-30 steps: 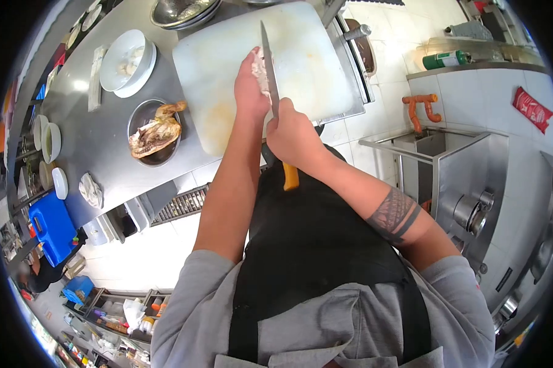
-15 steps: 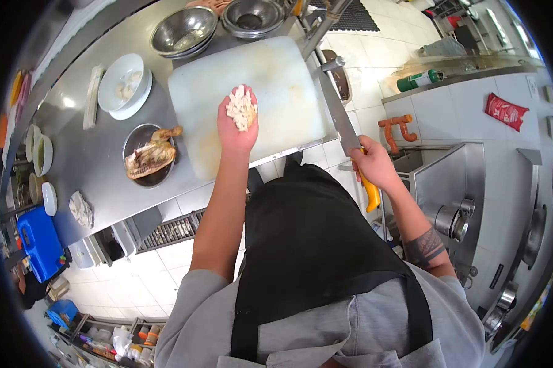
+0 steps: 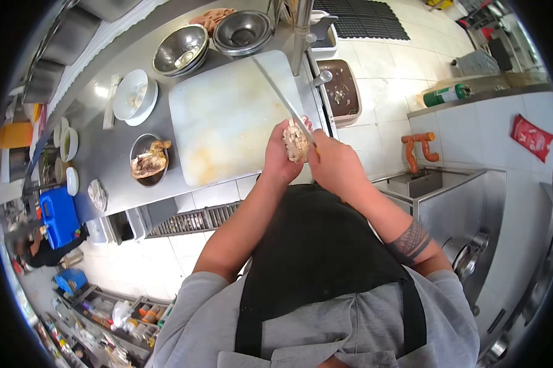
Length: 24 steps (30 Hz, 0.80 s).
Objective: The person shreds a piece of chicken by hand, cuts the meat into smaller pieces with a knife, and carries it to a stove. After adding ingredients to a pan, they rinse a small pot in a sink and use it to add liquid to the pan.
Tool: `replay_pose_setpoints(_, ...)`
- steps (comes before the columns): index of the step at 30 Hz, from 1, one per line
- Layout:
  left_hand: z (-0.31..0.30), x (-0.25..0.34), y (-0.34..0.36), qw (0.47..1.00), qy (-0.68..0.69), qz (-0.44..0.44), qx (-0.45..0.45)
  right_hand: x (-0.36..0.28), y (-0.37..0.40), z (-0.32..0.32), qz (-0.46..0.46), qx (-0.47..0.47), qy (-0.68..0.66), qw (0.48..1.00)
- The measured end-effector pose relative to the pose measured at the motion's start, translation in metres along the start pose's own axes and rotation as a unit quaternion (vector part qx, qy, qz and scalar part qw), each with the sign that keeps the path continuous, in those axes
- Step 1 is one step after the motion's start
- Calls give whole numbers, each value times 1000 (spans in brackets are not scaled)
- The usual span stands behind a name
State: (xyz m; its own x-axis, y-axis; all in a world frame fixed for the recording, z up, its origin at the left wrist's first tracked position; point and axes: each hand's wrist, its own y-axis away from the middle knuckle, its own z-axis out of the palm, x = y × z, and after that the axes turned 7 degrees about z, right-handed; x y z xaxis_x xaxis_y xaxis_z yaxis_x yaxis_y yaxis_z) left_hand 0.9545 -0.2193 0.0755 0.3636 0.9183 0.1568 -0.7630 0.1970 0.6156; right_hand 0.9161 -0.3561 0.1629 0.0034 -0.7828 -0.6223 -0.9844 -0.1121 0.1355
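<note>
My left hand (image 3: 278, 158) is cupped around a clump of pale shredded chicken (image 3: 295, 145), just off the near right edge of the white cutting board (image 3: 227, 116). My right hand (image 3: 339, 165) grips a kitchen knife (image 3: 276, 89) by its yellow handle, which the fingers mostly hide. The long blade slants up and left over the board, and its lower part lies close against the chicken; contact is hard to make out. To the left of the board, a metal bowl (image 3: 160, 178) holds a browned piece of cooked chicken (image 3: 148, 163).
White bowls (image 3: 128, 101) with pale bits inside stand on the steel table. Metal bowls (image 3: 179, 49) sit behind the board. Right of the table is a brown bin (image 3: 344, 110) with scraps, then a steel sink (image 3: 448, 190). Another person (image 3: 40, 251) is at far left.
My left hand has moved right and nearer with the chicken. The knife in my right hand has swung left, and both hands are now together. The whole view has shifted slightly.
</note>
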Motion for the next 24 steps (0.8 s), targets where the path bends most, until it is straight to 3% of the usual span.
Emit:
replay_pose_setpoints(2,-6,-15,-16,999,13,39,-3,6,-3,1,-26,1,57,998)
replay_pose_setpoints(7,-2,-28,-29,988,49,149,-13,10,7,-34,-113,-94,45,988)
replay_pose_setpoints(10,12,-31,-19,982,65,176,20,27,11,-58,-134,-87,-35,986)
replay_pose_setpoints(14,5,-18,-13,979,123,163,-6,72,13,-97,-125,-63,-90,986)
replay_pose_setpoints(16,0,-10,-8,976,128,174,-36,91,17,-122,26,-159,-1,987)
replay_pose_setpoints(20,-23,8,-4,977,133,154,-56,127,17,-118,64,-181,27,981)
replay_pose_setpoints(22,-32,13,-6,980,126,146,-41,110,5,-122,229,-281,-49,931)
replay_pose_setpoints(24,-35,15,-7,982,116,142,-38,103,-9,-123,237,-300,-37,923)
